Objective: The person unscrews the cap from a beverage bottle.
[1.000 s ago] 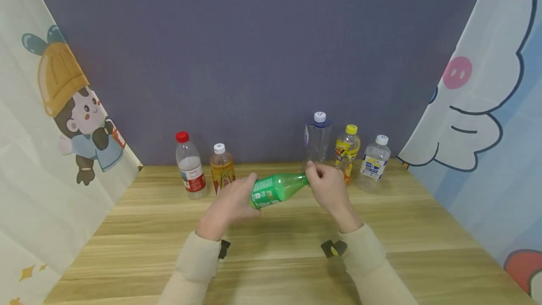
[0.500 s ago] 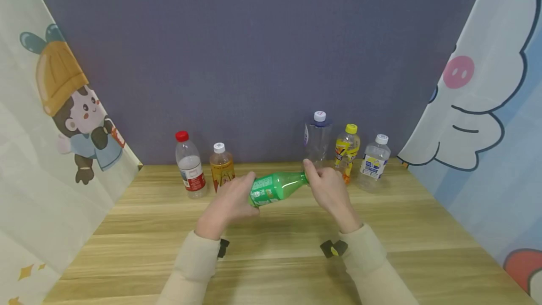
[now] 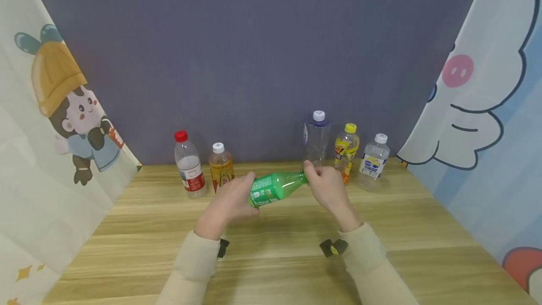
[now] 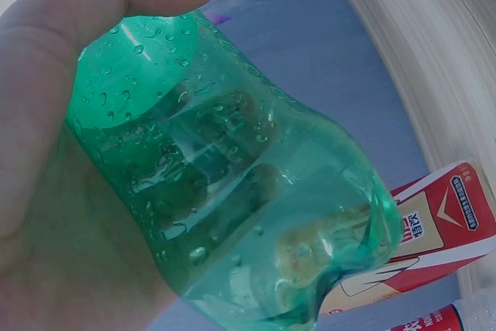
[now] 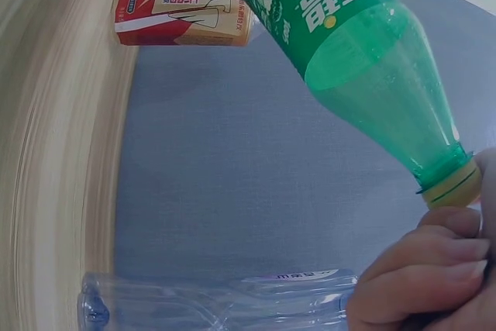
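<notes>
Tilted on its side above the table is a green plastic bottle, its neck pointing right. My left hand grips its lower body, with the thumb across the near side in the left wrist view. Water drops cling to the bottle's wall there. At the other end, my right hand pinches the cap between thumb and fingers. The cap looks yellowish in the right wrist view and is on the neck. Behind my left hand stands an orange-labelled bottle, partly hidden by that hand.
A red-capped bottle stands at the back left. Along the back right are a tall clear bottle, a yellow-capped bottle and a small white-capped bottle. A dark panel rises behind the wooden table.
My right thumb lifts and straightens, then settles back at the cap. The left hand and the green bottle keep nearly the same place. The head view shifts slightly.
</notes>
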Motion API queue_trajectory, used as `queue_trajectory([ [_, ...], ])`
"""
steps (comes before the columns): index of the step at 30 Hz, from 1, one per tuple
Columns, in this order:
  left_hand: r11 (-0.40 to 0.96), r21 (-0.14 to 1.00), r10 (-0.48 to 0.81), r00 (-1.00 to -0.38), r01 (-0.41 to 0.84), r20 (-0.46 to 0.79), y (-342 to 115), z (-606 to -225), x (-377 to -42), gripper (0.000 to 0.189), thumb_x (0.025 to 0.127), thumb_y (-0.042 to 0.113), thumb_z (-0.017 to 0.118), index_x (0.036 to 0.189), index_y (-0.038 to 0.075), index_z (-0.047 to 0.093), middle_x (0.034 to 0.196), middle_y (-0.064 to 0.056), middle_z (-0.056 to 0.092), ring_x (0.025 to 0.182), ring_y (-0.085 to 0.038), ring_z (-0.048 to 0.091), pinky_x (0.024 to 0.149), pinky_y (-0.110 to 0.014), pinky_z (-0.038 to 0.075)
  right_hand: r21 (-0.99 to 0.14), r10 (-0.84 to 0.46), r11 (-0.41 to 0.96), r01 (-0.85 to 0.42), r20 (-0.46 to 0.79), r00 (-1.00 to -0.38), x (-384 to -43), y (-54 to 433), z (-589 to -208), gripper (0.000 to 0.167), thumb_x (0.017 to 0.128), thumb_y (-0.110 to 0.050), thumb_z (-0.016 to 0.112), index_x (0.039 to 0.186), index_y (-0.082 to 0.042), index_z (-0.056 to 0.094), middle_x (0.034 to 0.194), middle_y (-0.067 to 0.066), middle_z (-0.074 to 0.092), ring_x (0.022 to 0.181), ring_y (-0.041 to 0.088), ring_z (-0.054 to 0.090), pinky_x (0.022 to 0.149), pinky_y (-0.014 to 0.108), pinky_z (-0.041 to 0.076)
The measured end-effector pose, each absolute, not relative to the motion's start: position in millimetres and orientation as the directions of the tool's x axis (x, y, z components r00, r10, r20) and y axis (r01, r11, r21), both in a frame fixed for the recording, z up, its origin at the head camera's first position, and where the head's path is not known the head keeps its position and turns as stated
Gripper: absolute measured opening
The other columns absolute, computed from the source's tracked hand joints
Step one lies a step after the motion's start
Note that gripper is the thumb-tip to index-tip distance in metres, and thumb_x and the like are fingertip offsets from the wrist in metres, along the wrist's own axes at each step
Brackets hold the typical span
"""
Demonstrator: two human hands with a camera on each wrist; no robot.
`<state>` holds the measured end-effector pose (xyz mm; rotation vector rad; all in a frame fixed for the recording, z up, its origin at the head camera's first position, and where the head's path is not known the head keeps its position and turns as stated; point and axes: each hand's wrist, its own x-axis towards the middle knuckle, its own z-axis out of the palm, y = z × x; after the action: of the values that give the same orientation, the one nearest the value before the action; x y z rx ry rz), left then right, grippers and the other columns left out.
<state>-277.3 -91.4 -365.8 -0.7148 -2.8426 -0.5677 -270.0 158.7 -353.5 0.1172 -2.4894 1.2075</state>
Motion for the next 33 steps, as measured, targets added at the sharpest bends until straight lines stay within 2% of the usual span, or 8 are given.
queue_trajectory([
  [26,0.806,0.339,0.423,-0.873,0.486,0.245,-92.8,-366.2,-276.5,0.069,0.064,0.017,0.091,0.122,0.011,0.054,0.093,0.002,0.061,0.080,-0.015,0.057,0.072,-0.037,0.052,-0.719,0.036,0.615,-0.322,0.434,-0.900,-271.3,158.4,-356.5,0.048,0.104,-0.036,0.046,0.061,-0.015,0.045,0.056,0.000,0.041,0.052,0.018,0.036,0.052,0.033,0.032],
  [29,0.805,0.336,0.426,-0.870,0.489,0.247,-93.1,-365.8,-276.5,0.069,0.064,0.017,0.091,0.121,0.011,0.054,0.093,0.002,0.061,0.081,-0.015,0.057,0.072,-0.036,0.052,-0.721,0.033,0.621,-0.307,0.416,-0.909,-270.8,159.1,-357.5,0.052,0.105,-0.041,0.043,0.061,-0.015,0.043,0.056,0.000,0.040,0.053,0.019,0.036,0.053,0.034,0.033],
  [33,0.809,0.321,0.431,-0.868,0.493,0.247,-92.5,-364.9,-276.6,0.069,0.063,0.018,0.091,0.121,0.010,0.054,0.092,0.002,0.061,0.080,-0.015,0.058,0.071,-0.036,0.052,-0.721,0.041,0.647,-0.248,0.358,-0.933,-269.8,159.5,-356.5,0.064,0.106,-0.058,0.033,0.060,-0.014,0.043,0.056,0.001,0.040,0.053,0.019,0.037,0.056,0.035,0.035],
])
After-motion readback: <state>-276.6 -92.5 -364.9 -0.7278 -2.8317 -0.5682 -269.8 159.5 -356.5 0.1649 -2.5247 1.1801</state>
